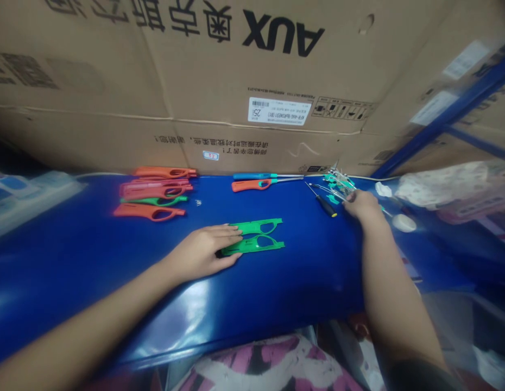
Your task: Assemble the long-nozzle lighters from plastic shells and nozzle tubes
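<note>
L hand (209, 247) unclenched, fingers across 2 green plastic looped handle shells (247, 246), approx ctr of blue table (301, 277); R hand (361, 205) at teal/silver parts pile (345, 183), 2 o'clock from shells, grip can't tell.

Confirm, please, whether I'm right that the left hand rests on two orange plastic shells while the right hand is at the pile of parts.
Not quite: the head view shows the plastic shells under the left hand are green, not orange.
</note>
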The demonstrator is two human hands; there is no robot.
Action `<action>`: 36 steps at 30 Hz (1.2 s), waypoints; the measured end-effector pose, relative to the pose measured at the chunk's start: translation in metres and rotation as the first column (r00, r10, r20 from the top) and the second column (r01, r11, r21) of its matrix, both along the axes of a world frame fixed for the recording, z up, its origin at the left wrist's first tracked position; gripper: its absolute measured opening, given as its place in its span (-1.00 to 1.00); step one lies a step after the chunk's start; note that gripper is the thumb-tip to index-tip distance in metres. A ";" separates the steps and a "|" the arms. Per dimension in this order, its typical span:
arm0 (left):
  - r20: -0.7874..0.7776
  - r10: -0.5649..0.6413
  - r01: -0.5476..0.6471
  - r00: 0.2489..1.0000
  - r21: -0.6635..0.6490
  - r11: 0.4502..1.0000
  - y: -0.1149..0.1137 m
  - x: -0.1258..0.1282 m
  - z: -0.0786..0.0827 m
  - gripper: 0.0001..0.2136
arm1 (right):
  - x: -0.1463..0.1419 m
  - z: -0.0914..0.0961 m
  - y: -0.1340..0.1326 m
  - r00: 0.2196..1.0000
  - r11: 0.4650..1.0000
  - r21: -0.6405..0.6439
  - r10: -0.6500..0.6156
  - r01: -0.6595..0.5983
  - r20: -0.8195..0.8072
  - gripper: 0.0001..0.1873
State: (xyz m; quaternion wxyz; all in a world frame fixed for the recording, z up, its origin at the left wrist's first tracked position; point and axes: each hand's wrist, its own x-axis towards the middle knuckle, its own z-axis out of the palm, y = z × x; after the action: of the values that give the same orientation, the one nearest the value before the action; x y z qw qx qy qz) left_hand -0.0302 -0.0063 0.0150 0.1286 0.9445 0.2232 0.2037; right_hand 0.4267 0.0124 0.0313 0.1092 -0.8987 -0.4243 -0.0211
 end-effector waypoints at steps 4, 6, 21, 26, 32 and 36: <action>-0.006 -0.032 0.031 0.999 -0.056 0.998 0.006 -0.006 0.003 -0.68 | -0.011 0.006 -0.004 0.996 0.985 0.148 0.086 -0.087 0.017 -0.90; -0.007 -0.043 0.043 0.999 -0.085 0.996 0.012 -0.011 0.005 -0.67 | -0.020 0.012 -0.005 0.983 0.954 0.238 0.179 -0.182 0.032 -0.87; 0.203 0.390 -0.319 0.898 -0.308 0.896 -0.018 0.017 0.028 -0.40 | -0.155 0.011 -0.061 0.462 0.474 0.404 0.877 -0.783 -0.133 -0.95; 0.253 0.328 -0.274 0.910 -0.226 0.935 -0.017 0.020 0.014 -0.59 | -0.158 0.004 -0.065 0.395 0.473 0.370 0.878 -0.800 -0.269 -0.92; 0.238 0.267 -0.231 0.934 -0.168 0.958 -0.017 0.018 0.009 -0.71 | -0.157 0.006 -0.064 0.379 0.427 0.296 0.902 -0.854 -0.209 -0.87; 0.273 0.253 -0.228 0.928 -0.121 0.966 -0.019 0.017 0.008 -0.73 | -0.153 0.005 -0.062 0.335 0.359 0.212 0.932 -0.909 -0.139 -0.86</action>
State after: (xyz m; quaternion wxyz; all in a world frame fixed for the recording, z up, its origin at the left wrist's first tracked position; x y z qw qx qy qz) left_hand -0.0130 -0.0249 0.0232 0.1749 0.8641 0.3250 0.3423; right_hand 0.2734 -0.0494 0.0364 0.1945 -0.4908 -0.8392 0.1306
